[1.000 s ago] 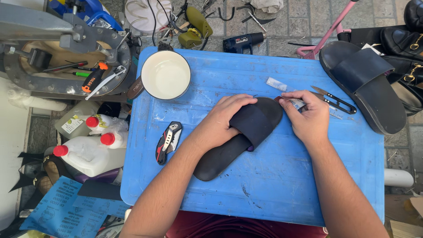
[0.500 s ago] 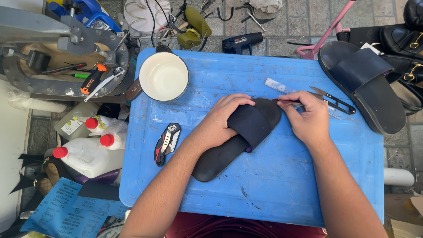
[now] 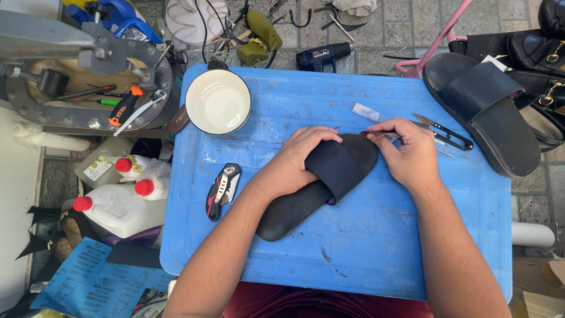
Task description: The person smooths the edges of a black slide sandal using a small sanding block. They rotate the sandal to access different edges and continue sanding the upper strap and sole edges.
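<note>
**Black slide pinned flat on the blue bench**

The slide (image 3: 321, 185) lies near the middle of the bench (image 3: 376, 247), slanted, its heel toward the person and its toe pointing up and to the right. The left hand (image 3: 297, 162) is pressed over the strap, fingers curled around its upper edge, a closed grip that pins the shoe down. The right hand (image 3: 406, 153) sits at the toe, fingertips pinched on something small and thin at the rim; what it is cannot be told.

It looks light, a foam or rubber sandal that one hand could lift. The sole probably bends along its length, so a hold at one end alone would let the other droop; pressing on the strap, as here, seems the steadiest hold. The strap looks soft and would give under the fingers. Its matte surface should not be slippery, and nothing about it looks fragile.

The slide is black all over, with a broad strap across the forefoot and a smooth, rounded sole. A hint of purple shows under the strap's lower edge.

Its mate (image 3: 479, 112) lies at the bench's right edge, well apart. Snips (image 3: 444, 132) lie just beyond the right hand, a folding knife (image 3: 222, 189) left of the slide, and a white bowl (image 3: 218, 101) at the upper left corner.
</note>
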